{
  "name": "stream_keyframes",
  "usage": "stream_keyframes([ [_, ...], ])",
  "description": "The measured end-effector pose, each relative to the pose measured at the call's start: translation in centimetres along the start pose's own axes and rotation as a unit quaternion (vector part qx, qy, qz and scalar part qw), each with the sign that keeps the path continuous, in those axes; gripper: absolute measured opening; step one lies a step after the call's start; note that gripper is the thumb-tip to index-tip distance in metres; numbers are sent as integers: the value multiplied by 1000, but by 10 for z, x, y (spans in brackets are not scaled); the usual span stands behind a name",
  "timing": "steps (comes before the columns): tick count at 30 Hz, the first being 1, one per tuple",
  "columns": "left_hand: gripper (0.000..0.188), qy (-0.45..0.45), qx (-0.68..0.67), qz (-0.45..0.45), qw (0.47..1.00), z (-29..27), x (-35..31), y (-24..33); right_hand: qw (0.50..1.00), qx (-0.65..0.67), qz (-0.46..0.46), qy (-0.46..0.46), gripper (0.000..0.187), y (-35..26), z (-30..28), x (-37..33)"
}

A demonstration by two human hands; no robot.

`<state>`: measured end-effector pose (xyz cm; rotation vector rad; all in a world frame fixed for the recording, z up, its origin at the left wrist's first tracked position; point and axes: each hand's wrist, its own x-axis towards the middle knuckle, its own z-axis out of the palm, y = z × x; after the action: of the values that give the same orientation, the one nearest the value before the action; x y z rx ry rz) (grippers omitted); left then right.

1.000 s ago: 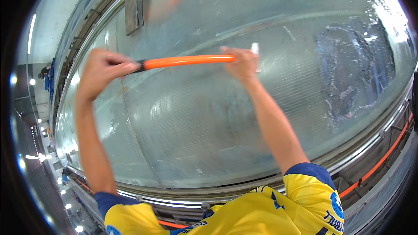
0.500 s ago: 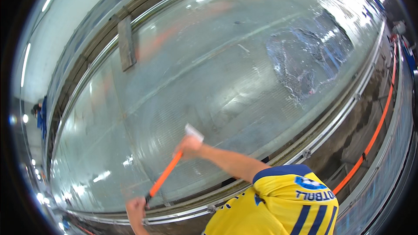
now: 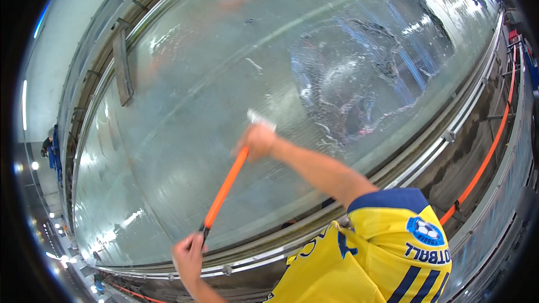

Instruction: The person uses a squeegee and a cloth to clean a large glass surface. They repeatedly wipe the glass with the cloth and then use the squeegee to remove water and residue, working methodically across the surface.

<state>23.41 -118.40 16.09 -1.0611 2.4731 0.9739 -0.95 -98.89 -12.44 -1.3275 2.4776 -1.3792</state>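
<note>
My right hand point(image 3: 259, 141) is closed around the upper part of a long orange-handled tool point(image 3: 226, 186), just below its pale, flat head. The head point(image 3: 260, 118) shows beyond my fingers, over a broad, wet, glassy grey-green sheet point(image 3: 185, 163); I cannot tell whether it touches the sheet. My left hand point(image 3: 190, 251) grips the black lower end of the handle, by the sheet's near edge. The tool slants from lower left to upper right. Farther right, a ragged-edged patch point(image 3: 359, 78) with bluish streaks breaks the sheet's surface.
Metal rails point(image 3: 426, 154) run along the sheet's near side, and wooden beams line its far side. A wooden board point(image 3: 122, 70) juts over the far left edge. An orange pipe or hose point(image 3: 483, 168) runs along the right. A person in blue point(image 3: 53, 148) is at far left.
Both hands have moved the tool up and slightly right in view, its pale head now closer to the ragged patch. The view has shifted too; the board and patch appear farther left.
</note>
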Motion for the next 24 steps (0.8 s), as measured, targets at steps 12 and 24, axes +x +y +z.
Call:
stream_keyframes([
  [12,30,271,354,472,761,71,-125,56,984,-112,-63,125,37,-34,-102,-66],
  [24,19,80,-44,245,965,147,-284,12,987,17,-149,-52,42,-67,-123,-239],
])
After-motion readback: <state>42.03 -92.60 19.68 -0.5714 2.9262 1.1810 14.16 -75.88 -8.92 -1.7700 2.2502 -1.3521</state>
